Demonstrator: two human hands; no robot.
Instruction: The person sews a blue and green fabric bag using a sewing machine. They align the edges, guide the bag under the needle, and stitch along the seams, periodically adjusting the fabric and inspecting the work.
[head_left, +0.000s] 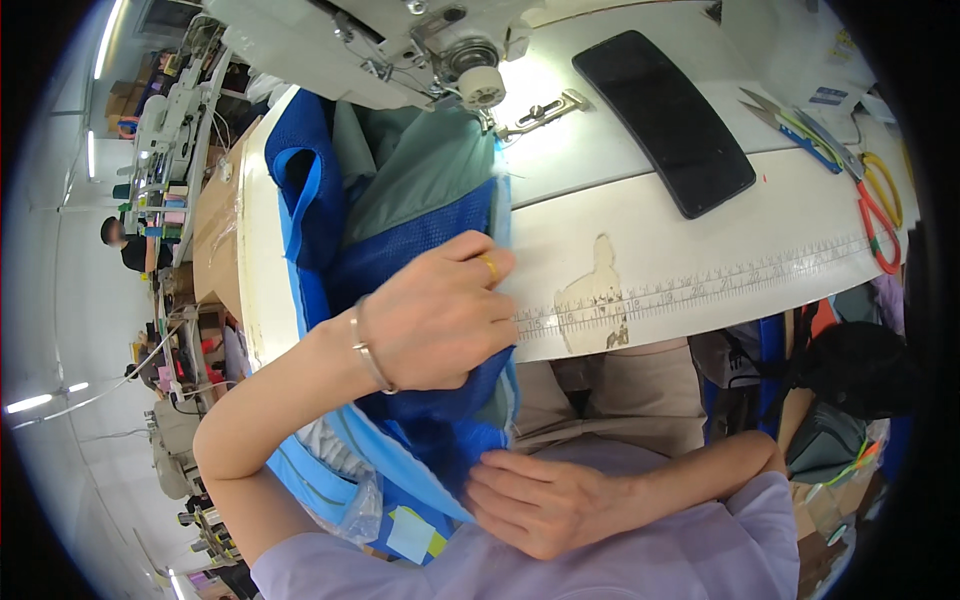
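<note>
A blue mesh and grey-green fabric piece [420, 225] with light-blue edging runs from the sewing machine [480, 85] down over the table's front edge to my lap. The far end of its right edge lies at the machine's needle area. My left hand [435, 315], with a bracelet and a ring, rests on the fabric, its fingers curled closed over the right edge. Lower down, close to my body, my right hand [545, 500] holds the hanging part of the same edge between closed fingers. The fingertips of both hands are partly hidden.
A black phone [665, 120] lies right of the needle. Scissors with red handles [875, 225] and another yellow-handled tool [882, 190] are at the table's right end. A printed ruler strip [700, 290] follows the front edge. Another person [135, 245] sits far left, among other machines.
</note>
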